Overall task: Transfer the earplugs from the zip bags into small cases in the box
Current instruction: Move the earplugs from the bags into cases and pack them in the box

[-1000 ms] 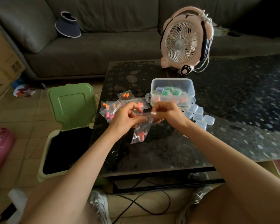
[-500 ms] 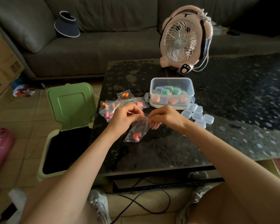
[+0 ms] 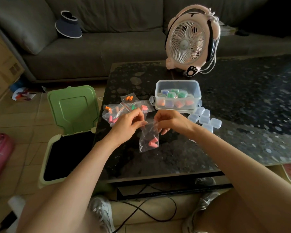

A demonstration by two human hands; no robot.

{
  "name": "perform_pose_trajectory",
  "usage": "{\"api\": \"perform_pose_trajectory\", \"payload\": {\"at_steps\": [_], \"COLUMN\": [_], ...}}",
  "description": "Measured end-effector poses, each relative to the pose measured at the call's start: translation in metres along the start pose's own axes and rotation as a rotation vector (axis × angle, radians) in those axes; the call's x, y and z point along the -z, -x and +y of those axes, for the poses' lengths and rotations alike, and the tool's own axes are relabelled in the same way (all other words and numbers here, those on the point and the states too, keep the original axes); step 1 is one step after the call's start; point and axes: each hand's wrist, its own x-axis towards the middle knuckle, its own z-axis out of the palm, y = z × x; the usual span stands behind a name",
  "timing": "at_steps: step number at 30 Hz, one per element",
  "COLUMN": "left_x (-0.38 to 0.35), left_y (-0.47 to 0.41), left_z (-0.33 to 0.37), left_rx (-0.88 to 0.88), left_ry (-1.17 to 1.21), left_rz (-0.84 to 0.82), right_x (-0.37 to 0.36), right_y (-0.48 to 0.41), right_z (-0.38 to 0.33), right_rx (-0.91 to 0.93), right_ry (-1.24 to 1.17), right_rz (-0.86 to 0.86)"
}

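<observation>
Bag has swung back: zip bag (image 3: 147, 140) now hangs straight down between the hands, not skewed left as it was half a second ago. Left hand (image 3: 128, 126) and right hand (image 3: 171, 121) sit close together, each pinching a lip of its mouth. Can't tell if the seal is open yet. Pink earplugs (image 3: 154, 142) sit at the bag's bottom, above the table (image 3: 175, 157), short of the box (image 3: 177, 84). Risk: seal pops suddenly, bag jerks, earplugs bounce toward the open bin (image 3: 71, 148) just left of the table.

Dim indoor light, soft glare on glossy table (image 3: 242, 132), wide-angle bending at edges, near forearms blurred
</observation>
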Motion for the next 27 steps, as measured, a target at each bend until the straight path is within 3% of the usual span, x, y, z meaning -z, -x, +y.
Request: {"api": "perform_pose_trajectory", "payload": {"at_steps": [5, 10, 14, 19, 27], "left_x": [0.004, 0.007, 0.007, 0.003, -0.006], "left_y": [0.001, 0.005, 0.006, 0.008, 0.005], "left_z": [-0.007, -0.01, -0.008, -0.009, -0.012], "left_rx": [0.232, 0.41, 0.512, 0.644, 0.817], "left_ry": [0.356, 0.539, 0.686, 0.732, 0.546], "left_rz": [0.05, 0.075, 0.123, 0.126, 0.082], "right_x": [0.0, -0.003, -0.005, -0.009, -0.008], "right_y": [0.0, 0.001, 0.002, 0.001, 0.0], "right_z": [0.001, 0.0, 0.001, 0.006, 0.006], "right_rx": [-0.019, -0.004, 0.045, 0.122, 0.126], "right_ry": [-0.061, -0.127, -0.025, 0.043, 0.113], "right_rz": [0.034, 0.047, 0.002, 0.023, 0.168]}}
